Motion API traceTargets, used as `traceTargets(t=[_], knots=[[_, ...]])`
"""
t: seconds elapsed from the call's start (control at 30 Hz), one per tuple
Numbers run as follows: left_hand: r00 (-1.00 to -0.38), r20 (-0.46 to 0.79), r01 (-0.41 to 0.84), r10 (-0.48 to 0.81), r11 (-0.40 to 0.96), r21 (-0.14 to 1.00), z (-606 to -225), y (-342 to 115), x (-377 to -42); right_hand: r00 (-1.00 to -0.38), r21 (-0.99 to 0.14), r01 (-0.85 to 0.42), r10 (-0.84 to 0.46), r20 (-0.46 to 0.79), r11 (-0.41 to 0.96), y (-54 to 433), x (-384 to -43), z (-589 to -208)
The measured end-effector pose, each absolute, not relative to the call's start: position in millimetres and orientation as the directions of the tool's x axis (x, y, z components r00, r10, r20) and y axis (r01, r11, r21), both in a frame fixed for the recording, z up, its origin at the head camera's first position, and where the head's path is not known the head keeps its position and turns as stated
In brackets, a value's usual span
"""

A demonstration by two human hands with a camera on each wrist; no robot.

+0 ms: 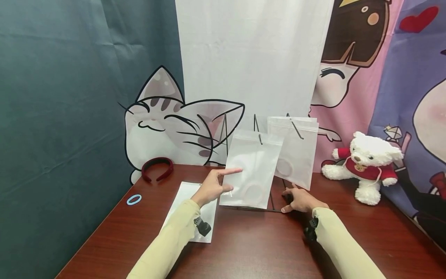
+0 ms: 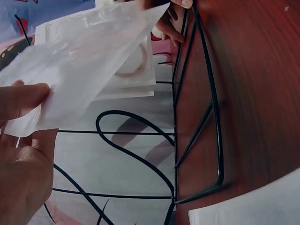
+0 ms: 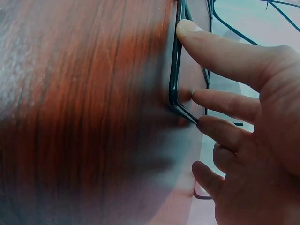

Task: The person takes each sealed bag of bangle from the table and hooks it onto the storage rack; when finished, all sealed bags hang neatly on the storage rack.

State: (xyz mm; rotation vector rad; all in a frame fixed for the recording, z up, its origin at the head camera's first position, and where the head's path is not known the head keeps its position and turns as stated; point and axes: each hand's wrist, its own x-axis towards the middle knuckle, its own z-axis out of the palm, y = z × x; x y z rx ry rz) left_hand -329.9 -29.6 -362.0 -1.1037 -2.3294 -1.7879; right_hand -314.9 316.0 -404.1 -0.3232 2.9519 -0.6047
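Note:
A white zip bag [image 1: 249,155] with a round ring-shaped outline inside hangs from a hook of the black wire rack [image 1: 275,210]. My left hand [image 1: 210,186] is at this bag's left edge, index finger stretched across its front. In the left wrist view the thumb lies over the bag [image 2: 89,61], which passes between it and the fingers. At the rack's front right corner, my right hand [image 1: 301,199] holds the base, thumb [image 3: 206,40] on the front wire [image 3: 176,70], fingers near the side wire. Farther right hang similar bags [image 1: 299,147], one in front of another.
Another white bag [image 1: 203,232] lies flat on the brown table, partly under my left forearm. A dark red headband [image 1: 156,162] and a light blue ring [image 1: 134,199] lie at the left. A white teddy bear [image 1: 369,166] in red sits at the right, by the curtain.

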Motion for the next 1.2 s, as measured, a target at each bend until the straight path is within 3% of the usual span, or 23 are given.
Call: traceTargets(t=[0.43,1.03,1.2], knots=[[-0.82,0.429,0.493,0.379,0.089,0.865,-360,7,-359,-0.97,-0.374,-0.189,-0.232,-0.074,0.908,315,-315,-404],[-0.877,0.393,0.472,0.277,0.339,0.814,-342,26,-385,-0.969,-0.356,-0.198,-0.237,-0.067,0.913,315,-316,-405],[-0.869,0.394,0.484,0.299,0.346,0.804,-346,24,-387,-0.97,-0.384,-0.188,-0.231,-0.07,0.904,316,-316,-407]])
